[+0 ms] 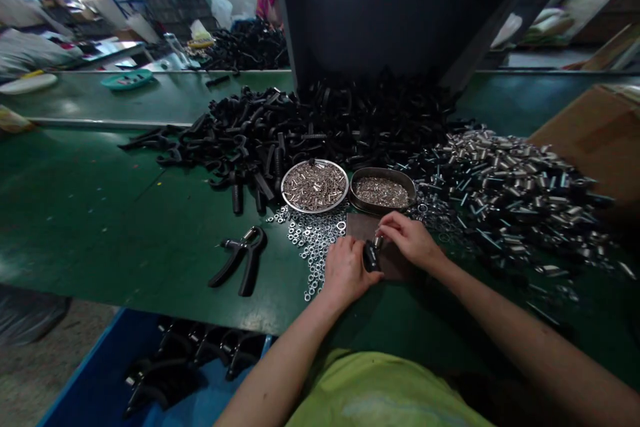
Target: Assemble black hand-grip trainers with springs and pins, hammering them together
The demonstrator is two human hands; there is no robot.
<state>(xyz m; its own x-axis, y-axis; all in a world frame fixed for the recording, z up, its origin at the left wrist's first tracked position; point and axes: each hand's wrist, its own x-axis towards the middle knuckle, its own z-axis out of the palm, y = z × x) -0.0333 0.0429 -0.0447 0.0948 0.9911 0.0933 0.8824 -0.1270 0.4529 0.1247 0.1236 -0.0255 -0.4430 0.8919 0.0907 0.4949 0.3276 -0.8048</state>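
Head view: blk part (371, 256) is held at the brown pad (395, 265), near the front edge of the bench (100, 213). It's gripped by the curled fingers of L hand (346, 268), thumb low. A silver pc (379, 240) is pinched btwn thumb & fingertips of R hand (411, 238), right by the blk part; whether it's seated can't be told. Step in hand, as judged: silver pc being fitted to blk part. For next move, a firm L hold, careful lining-up & a light press from R are prob. called for.

Just beyond pad, round dish (315, 211) of pins & oval tin (381, 209) of small bits are set side by side. Washers (313, 250) are scattered L of pad; a clamp (251, 271) is laid farther L, legs apart. Blk parts (320, 123) are heaped behind, by grey bin (400, 13). Metal pcs (520, 173) are piled R, near carton (590, 140). Tub clamps (163, 383) are stowed in blue tub (95, 367), low L.
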